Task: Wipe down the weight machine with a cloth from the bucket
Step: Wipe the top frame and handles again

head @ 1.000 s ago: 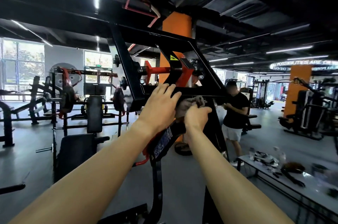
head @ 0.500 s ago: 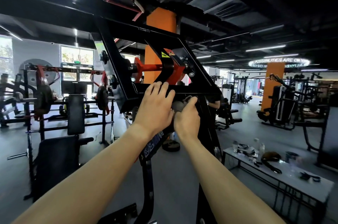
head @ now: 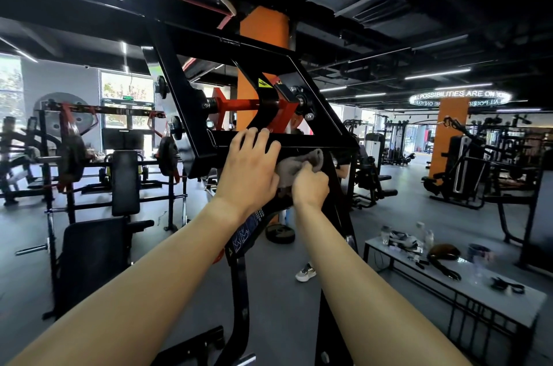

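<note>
The black weight machine frame rises in front of me, with a red axle through its upper part. My left hand rests on the frame's lower crossbar, fingers hooked over its top edge. Just right of it, my right hand grips a bunched grey cloth pressed against the underside of that crossbar and the upright below. The bucket is not in view.
A low white bench with bottles, straps and gear stands at the right. A black padded seat and plate-loaded racks fill the left. A person's shoe shows behind the machine. An orange pillar stands behind the frame.
My view has swung right and closer. The right hand has shifted the cloth slightly right along the crossbar, showing more of the cloth. The left hand stays on the bar.
</note>
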Demonstrator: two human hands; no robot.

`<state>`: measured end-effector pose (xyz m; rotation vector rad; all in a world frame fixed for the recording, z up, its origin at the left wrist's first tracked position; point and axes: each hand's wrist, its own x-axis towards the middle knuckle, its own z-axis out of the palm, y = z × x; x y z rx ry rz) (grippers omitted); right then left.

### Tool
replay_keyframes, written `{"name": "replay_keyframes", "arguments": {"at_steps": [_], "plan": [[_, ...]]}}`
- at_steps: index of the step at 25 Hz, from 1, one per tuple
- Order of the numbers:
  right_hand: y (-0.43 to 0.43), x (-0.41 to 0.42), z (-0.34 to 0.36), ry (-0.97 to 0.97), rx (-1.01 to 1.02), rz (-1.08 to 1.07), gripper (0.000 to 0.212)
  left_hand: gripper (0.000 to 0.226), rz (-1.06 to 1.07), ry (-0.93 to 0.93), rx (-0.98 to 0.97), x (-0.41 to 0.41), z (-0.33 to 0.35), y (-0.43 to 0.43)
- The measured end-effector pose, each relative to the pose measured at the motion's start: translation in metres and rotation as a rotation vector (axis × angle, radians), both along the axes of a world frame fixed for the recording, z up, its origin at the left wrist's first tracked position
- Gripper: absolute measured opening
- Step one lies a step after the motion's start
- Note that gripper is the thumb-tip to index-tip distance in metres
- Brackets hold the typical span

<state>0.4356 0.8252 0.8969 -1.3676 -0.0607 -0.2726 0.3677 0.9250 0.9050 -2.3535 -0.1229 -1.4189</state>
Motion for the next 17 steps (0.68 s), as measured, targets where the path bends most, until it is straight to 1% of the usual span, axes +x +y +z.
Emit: {"name": "replay_keyframes", "arguments": {"at_steps": [1,2,3,4,5,6,7,10,12,14,17], "plan": [[-0.008,-0.003,-0.004,0.061,0.095,-0.017,0.041,0.043,0.001,0.0,-0.005,0.0,0.0,-0.001],[-0.009,0.007,-0.012,-0.033,0.258,-0.071,0.05,0.044,0.0,0.002,-0.01,-0.001,0.001,-0.002],[-0.002,0.024,-0.022,-0.083,0.324,-0.161,0.056,0.044,0.001,0.005,-0.014,-0.001,0.001,-0.002],[0.004,0.021,-0.026,0.021,0.409,-0.159,0.051,0.044,0.003,0.007,-0.014,-0.002,0.0,-0.003],[0.006,0.01,-0.027,0.102,0.467,0.005,0.039,0.045,0.006,0.01,-0.01,-0.002,0.0,-0.003],[0.011,0.002,-0.022,0.213,0.562,0.168,0.032,0.045,0.006,0.013,-0.006,-0.003,0.001,-0.002],[0.015,-0.003,-0.014,0.343,0.614,0.249,0.03,0.046,0.004,0.018,-0.002,-0.003,0.0,-0.001],[0.013,0.012,-0.007,0.291,0.644,0.401,0.037,0.048,0.006,0.026,0.01,-0.003,0.0,0.003],[0.017,0.016,-0.009,0.276,0.677,0.406,0.04,0.049,0.004,0.028,0.013,-0.002,0.0,0.002],[0.022,0.024,-0.017,0.251,0.646,0.394,0.041,0.05,0.007,0.023,0.009,-0.001,-0.001,0.002],[0.027,0.033,-0.005,0.217,0.693,0.338,0.035,0.051,0.0,0.027,0.009,0.001,-0.001,0.003]]}}
